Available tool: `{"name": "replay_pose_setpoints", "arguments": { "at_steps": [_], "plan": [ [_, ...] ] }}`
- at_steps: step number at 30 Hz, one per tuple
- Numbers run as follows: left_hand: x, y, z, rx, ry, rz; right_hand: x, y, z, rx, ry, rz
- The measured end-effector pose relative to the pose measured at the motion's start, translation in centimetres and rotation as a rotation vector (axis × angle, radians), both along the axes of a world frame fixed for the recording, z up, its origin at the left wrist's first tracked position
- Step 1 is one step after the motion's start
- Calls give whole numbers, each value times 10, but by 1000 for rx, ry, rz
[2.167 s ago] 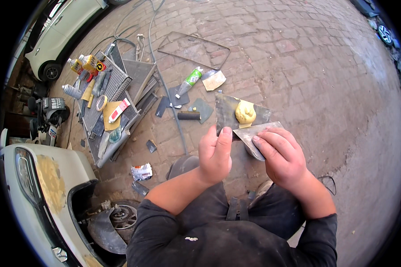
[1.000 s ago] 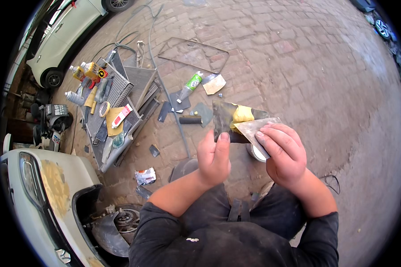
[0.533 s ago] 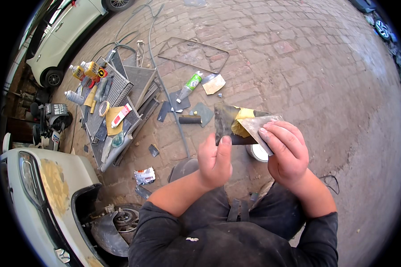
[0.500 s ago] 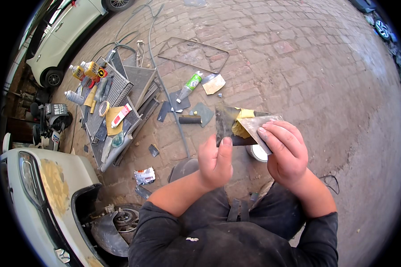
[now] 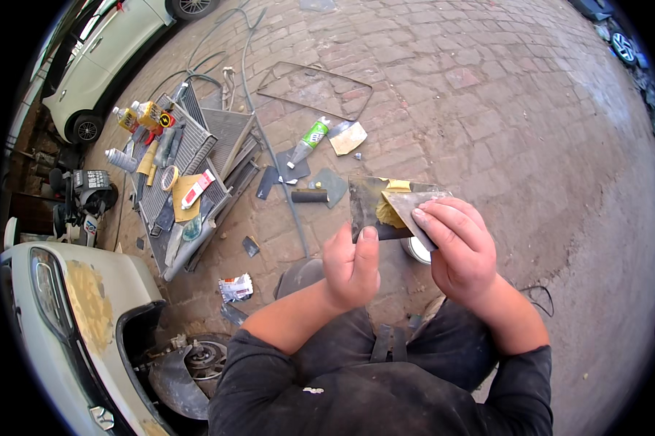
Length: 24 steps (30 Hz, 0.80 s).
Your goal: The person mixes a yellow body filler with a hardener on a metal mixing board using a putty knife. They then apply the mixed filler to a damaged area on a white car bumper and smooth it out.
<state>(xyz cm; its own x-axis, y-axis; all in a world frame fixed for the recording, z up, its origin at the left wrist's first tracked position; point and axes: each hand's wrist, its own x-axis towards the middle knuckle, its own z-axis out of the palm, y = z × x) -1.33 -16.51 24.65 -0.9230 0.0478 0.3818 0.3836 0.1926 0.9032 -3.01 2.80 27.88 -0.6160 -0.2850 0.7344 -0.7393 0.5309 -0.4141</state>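
My left hand (image 5: 351, 265) grips the near left corner of a dark, smeared flat mixing board (image 5: 364, 203), its thumb lying on top. Yellow body putty (image 5: 390, 214) sits on the board, with a smaller patch by its far edge. A grey flat putty spreader (image 5: 417, 209) is pinched in my right hand (image 5: 464, 251), fingers stretched over its upper face. The spreader lies slanted over the right part of the board and hides some of the putty. Below the board, a white tin (image 5: 417, 250) shows in part.
At left, stacked radiators (image 5: 222, 138) carry bottles, tape and a tube. A green-labelled bottle (image 5: 310, 142) and sandpaper pieces (image 5: 334, 185) lie on the brick ground. A hose (image 5: 287, 200) runs past them. A car body with a putty patch (image 5: 90, 305) stands near left.
My right hand and the spreader have shifted slightly left and inward over the putty. The board has tilted a little; my left hand has barely moved.
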Motion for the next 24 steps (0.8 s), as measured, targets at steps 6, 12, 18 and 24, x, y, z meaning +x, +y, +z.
{"name": "replay_pose_setpoints", "arguments": {
  "at_steps": [6,12,18,24],
  "plan": [
    [-2,1,-8,-4,100,8,1,0,-1,-5,-16,-19],
    [0,5,0,-10,84,10,2,2,-1,-9,-20,3],
    [6,-1,-10,-39,-41,2,2,2,-2,-7,-21,23],
    [8,-11,-17,146,-272,-120,1,4,0,1,12,15]
  ]
}}
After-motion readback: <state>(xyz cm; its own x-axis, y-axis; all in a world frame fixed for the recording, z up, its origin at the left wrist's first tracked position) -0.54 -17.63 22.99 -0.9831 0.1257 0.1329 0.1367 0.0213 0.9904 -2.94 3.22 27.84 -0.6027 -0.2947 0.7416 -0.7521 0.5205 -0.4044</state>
